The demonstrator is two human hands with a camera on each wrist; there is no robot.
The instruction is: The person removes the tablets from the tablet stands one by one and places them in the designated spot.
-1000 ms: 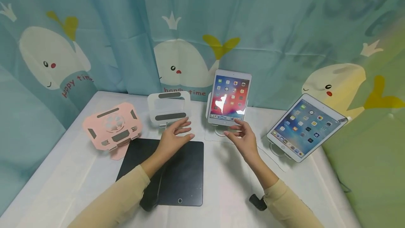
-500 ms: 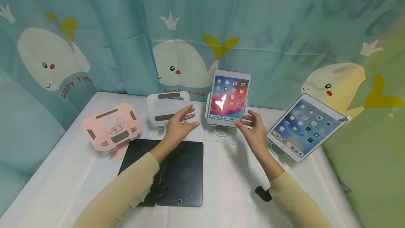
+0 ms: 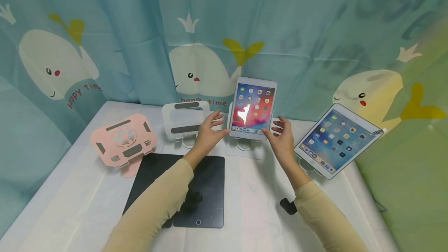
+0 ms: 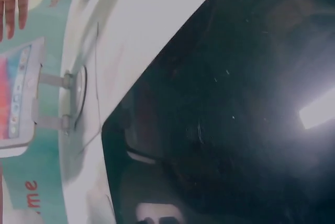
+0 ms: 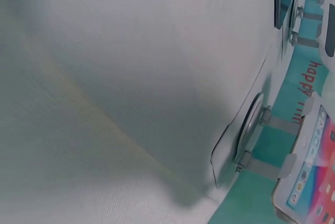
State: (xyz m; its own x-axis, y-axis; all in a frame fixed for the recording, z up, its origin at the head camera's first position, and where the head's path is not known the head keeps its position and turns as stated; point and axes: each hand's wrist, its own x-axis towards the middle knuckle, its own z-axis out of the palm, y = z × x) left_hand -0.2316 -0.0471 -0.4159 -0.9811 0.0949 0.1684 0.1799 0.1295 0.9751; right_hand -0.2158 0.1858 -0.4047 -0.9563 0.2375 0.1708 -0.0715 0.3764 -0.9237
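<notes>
A white tablet (image 3: 252, 106) with a lit red and blue screen leans upright on a white stand (image 3: 244, 144) at the back middle. On its left side is my left hand (image 3: 210, 132), fingers extended, thumb tip right at the tablet's lower left edge. My right hand (image 3: 282, 140) is at the opposite side, its thumb overlapping the lower right corner in the head view and its fingers spread beside it. The left wrist view catches the right hand (image 4: 13, 1) beyond the tablet (image 4: 18, 96). In the right wrist view, two stand arms hold the tablet's lower edge (image 5: 293, 182).
A white stand (image 3: 185, 118) and a pink stand (image 3: 124, 139) are at the left. At the right, a larger lit tablet (image 3: 339, 141) leans on another stand. A black tablet (image 3: 210, 186) lies flat in front, beside a dark panel (image 3: 154, 166) partly covered by the left sleeve.
My left hand has moved right, from in front of the white stand to the tablet's left side. My right hand has shifted right and slightly up, from the tablet's bottom to its right side.
</notes>
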